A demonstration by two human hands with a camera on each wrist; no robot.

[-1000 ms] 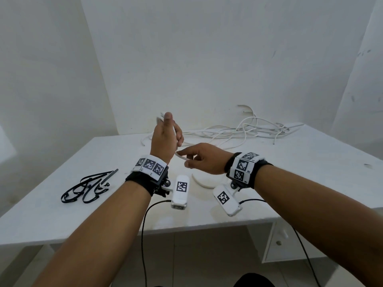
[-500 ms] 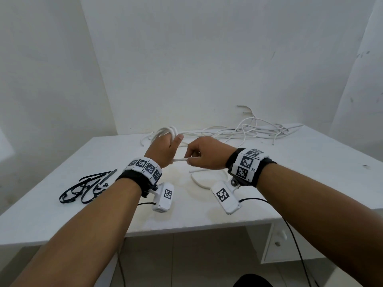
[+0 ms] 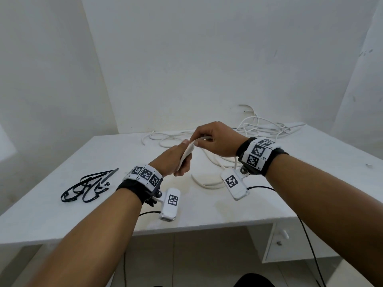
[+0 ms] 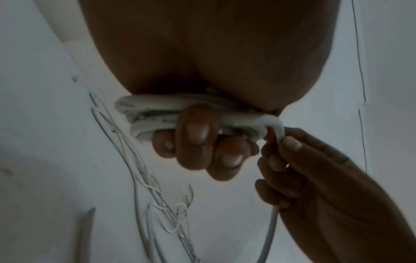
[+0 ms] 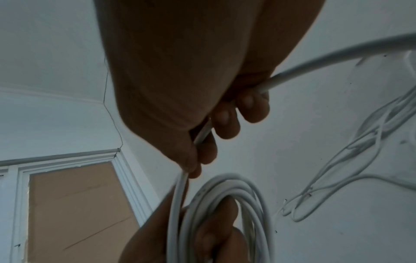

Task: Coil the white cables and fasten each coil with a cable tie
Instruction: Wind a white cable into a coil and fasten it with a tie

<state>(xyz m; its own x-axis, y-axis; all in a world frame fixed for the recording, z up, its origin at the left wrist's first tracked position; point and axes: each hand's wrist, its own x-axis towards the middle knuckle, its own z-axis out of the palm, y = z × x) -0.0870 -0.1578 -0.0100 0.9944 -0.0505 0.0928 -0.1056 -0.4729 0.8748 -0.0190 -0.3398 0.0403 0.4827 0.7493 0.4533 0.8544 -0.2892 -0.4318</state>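
L hand (image 3: pixel 176 160) holds the coil (image 4: pixel 155 115) of white cable above the tabletop (image 3: pixel 207 206), mid-width, a bit back from the front edge; fingers (image 4: pixel 195 131) curled round the bundled turns. R hand (image 3: pixel 215 141) is up against it, thumb + fingers pinching the free run of cable (image 5: pixel 315 65), which trails down to loose loops on the tabletop behind. More white cables (image 3: pixel 265 129) tangled at the back right corner; black cable ties (image 3: pixel 87 187) near the left edge, untouched.

Step in hand, prob.: laying the next turn. To do well: keep each turn same size as the rest, slide R pinch along w/ light tension, let cable roll to avoid kinks, and keep L grip firm so turns don't spring open before a tie goes on.
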